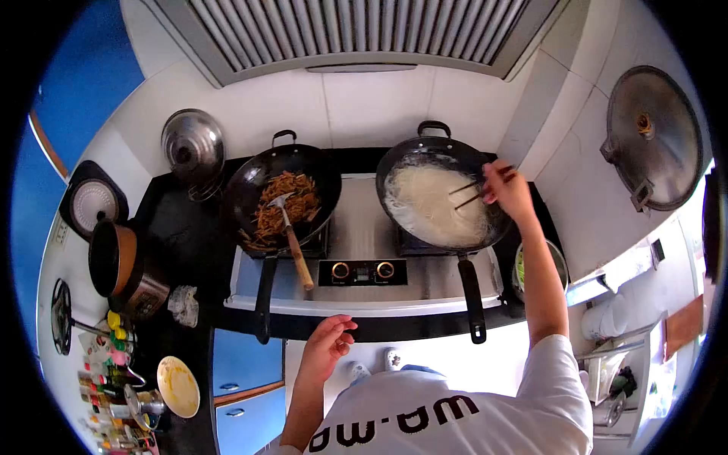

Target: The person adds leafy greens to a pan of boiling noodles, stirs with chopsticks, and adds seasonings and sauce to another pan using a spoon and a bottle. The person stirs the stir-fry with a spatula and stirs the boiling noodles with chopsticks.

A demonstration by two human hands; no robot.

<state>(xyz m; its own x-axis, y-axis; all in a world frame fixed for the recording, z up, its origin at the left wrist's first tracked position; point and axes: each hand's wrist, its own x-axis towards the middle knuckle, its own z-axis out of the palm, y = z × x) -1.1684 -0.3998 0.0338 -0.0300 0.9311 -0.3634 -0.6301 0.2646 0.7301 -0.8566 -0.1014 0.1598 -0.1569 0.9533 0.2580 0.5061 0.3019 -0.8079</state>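
Note:
My right hand (506,186) is closed on a pair of dark chopsticks (469,194) over the right wok (394,163). Their tips reach into pale noodles (428,201) in whitish liquid. My left hand (330,345) is raised in front of the stove's front edge, fingers loosely apart, holding nothing. On the left burner, another wok (241,189) contains brown shredded food (292,201). A spatula with a wooden handle (298,258) rests in it, the handle leaning out over the rim towards the front.
Both wok handles (470,299) stick out past the stove's front edge. A bowl with green food (561,265) sits partly behind my right forearm. Leftward are a metal lid (193,144), a pot (114,258), a stained plate (178,387) and several bottles (102,394). A large lid (656,136) hangs at right.

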